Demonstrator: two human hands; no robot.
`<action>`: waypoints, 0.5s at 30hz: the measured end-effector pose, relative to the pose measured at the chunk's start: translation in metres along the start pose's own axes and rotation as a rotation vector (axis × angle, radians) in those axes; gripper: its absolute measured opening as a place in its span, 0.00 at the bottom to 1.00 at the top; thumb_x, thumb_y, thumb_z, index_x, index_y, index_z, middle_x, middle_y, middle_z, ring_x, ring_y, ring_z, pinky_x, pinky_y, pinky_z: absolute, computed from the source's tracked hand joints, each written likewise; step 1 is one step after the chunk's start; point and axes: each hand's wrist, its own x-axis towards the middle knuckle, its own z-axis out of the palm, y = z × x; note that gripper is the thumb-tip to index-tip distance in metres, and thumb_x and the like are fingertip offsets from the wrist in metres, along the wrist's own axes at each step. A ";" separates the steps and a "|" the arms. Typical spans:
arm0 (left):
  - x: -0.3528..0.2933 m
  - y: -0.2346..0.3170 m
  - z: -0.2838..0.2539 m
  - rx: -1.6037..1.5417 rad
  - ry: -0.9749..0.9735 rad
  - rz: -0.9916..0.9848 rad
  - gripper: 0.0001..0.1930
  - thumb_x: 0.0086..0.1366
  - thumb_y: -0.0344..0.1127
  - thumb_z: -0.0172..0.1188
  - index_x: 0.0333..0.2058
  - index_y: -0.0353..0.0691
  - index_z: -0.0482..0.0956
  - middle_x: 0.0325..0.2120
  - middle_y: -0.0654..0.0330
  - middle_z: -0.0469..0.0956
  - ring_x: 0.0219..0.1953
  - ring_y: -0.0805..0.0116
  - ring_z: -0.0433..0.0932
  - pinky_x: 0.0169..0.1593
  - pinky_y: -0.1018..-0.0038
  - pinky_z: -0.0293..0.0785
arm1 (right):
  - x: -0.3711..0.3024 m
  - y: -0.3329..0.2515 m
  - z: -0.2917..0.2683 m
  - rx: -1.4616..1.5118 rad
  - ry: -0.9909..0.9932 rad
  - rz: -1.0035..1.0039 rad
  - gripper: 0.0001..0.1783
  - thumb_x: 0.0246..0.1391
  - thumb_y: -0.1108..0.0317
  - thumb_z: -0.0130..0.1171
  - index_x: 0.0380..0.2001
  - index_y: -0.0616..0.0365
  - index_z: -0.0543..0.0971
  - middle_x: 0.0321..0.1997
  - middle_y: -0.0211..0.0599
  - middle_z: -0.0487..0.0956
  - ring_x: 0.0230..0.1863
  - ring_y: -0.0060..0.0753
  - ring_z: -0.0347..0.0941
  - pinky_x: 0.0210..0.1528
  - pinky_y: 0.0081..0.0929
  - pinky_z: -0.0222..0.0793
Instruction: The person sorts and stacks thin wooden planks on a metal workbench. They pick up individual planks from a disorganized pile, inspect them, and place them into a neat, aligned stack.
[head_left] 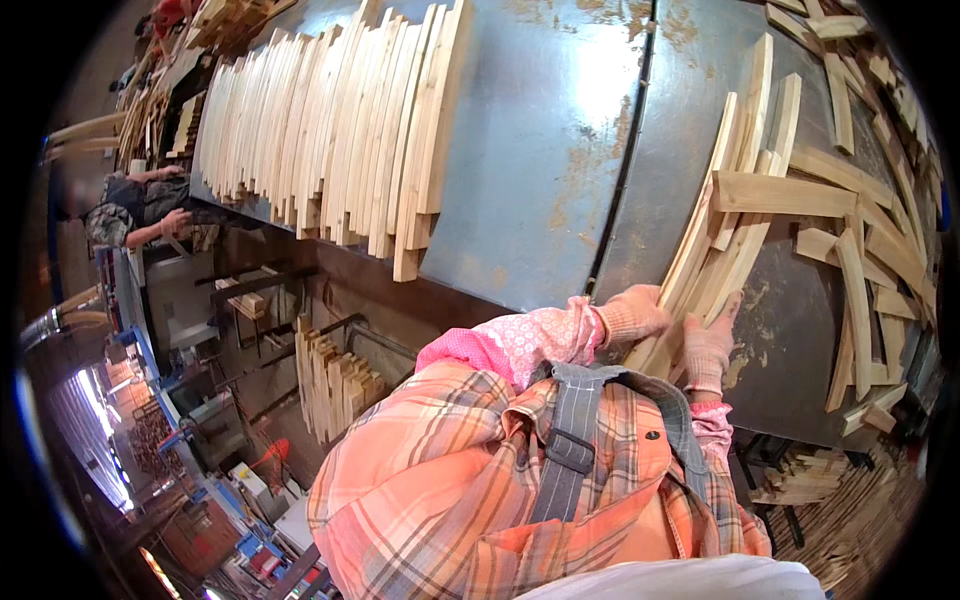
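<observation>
A loose bundle of pale wooden slats [742, 245] lies lengthwise on the metal tabletop [530, 150], right of a dark seam. Both my hands wear pinkish knitted gloves and press the bundle's near end from either side. My left hand [636, 312] closes against its left edge, with the fingertips partly hidden. On the right edge, my right hand [708, 348] grips with the thumb along the top and a finger stretched forward. One short wooden piece [785, 194] rests crosswise over the slats, just beyond my hands.
A long row of slats [330, 130] stands side by side at the table's left. Scattered wooden offcuts [850, 270] crowd the right side. Below the table's left edge, more slats [335, 380] sit on a metal rack. Another person [140, 208] works at the far left.
</observation>
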 end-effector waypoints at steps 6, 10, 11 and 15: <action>-0.048 -0.001 -0.063 0.004 0.263 0.112 0.24 0.58 0.38 0.58 0.53 0.37 0.81 0.38 0.52 0.86 0.43 0.63 0.83 0.50 0.66 0.79 | -0.028 0.000 -0.049 0.739 -0.085 -0.059 0.34 0.58 0.83 0.48 0.70 0.76 0.62 0.69 0.50 0.72 0.66 0.37 0.72 0.66 0.29 0.68; -0.057 -0.029 -0.115 0.195 0.559 0.023 0.23 0.60 0.39 0.58 0.54 0.39 0.80 0.41 0.45 0.85 0.45 0.53 0.84 0.53 0.62 0.79 | -0.040 -0.003 -0.052 0.805 -0.069 -0.279 0.36 0.57 0.85 0.50 0.71 0.73 0.61 0.68 0.48 0.73 0.65 0.38 0.73 0.67 0.30 0.68; -0.050 -0.047 -0.134 0.236 0.621 0.002 0.23 0.60 0.39 0.58 0.54 0.40 0.80 0.42 0.44 0.85 0.46 0.51 0.85 0.53 0.61 0.79 | -0.035 -0.007 -0.035 0.736 -0.069 -0.330 0.36 0.57 0.84 0.51 0.71 0.72 0.62 0.69 0.48 0.72 0.66 0.39 0.72 0.68 0.31 0.66; -0.068 -0.066 -0.162 0.271 0.738 0.001 0.21 0.60 0.42 0.58 0.49 0.37 0.79 0.44 0.38 0.82 0.50 0.40 0.81 0.55 0.55 0.76 | -0.013 -0.054 0.015 0.311 -0.092 -0.505 0.35 0.56 0.78 0.57 0.68 0.70 0.67 0.70 0.47 0.72 0.67 0.38 0.71 0.67 0.32 0.68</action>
